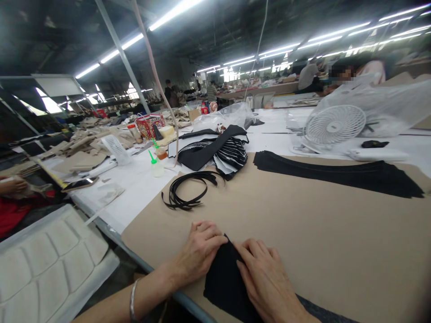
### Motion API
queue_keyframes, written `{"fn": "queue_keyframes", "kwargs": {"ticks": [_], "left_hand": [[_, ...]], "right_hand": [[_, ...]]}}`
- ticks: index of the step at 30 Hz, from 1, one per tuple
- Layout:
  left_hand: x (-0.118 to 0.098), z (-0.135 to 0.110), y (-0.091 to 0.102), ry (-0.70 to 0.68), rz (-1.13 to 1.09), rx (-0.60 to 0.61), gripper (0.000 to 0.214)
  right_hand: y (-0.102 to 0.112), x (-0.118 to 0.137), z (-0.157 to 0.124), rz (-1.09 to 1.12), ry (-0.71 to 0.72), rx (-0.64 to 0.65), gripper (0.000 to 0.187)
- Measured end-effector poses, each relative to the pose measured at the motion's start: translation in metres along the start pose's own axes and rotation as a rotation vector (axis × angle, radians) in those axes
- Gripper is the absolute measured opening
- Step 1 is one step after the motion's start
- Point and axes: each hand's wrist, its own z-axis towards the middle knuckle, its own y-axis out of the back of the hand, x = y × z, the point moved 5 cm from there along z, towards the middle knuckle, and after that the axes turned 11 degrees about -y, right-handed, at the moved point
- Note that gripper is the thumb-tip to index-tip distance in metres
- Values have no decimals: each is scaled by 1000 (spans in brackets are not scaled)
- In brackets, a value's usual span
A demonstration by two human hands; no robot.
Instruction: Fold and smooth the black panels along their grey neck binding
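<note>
A black fabric piece [224, 282] lies on the brown paper sheet [303, 224] at the near edge of the table. My left hand [198, 249] rests on the fabric's left side, fingers curled and pressing its top corner. On the fabric's right side lies my right hand [266, 278], its fingers bent and touching the same corner. A metal bangle sits on my left wrist.
A loop of black straps [185, 190] lies ahead, then a heap of black and striped fabric [218, 150] and a long black strip [336, 172]. A white fan [333, 125], glue bottles [156, 166] and plastic bags stand further back. A person's hand [11, 185] rests at the far left.
</note>
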Motion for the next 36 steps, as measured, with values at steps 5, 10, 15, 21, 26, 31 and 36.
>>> {"fn": "queue_keyframes", "kwargs": {"ticks": [5, 10, 15, 21, 26, 31, 36], "left_hand": [[14, 20, 0, 32, 37, 37, 25], [21, 31, -2, -59, 52, 140, 22], [24, 31, -2, -127, 58, 173, 20], [31, 29, 0, -260, 87, 223, 18], [31, 26, -2, -363, 145, 257, 21], [29, 20, -5, -431, 201, 265, 19], [28, 17, -6, -503, 255, 275, 20]], "right_hand": [[-1, 3, 2, 9, 3, 16, 24], [-2, 3, 2, -31, 32, -10, 31], [-4, 3, 0, -106, 81, -50, 31], [-6, 4, -2, -212, 149, -128, 31], [-7, 7, -6, -300, 214, -175, 33], [-9, 12, -9, -371, 278, -225, 45], [-22, 7, -13, -387, 304, -241, 46]]}}
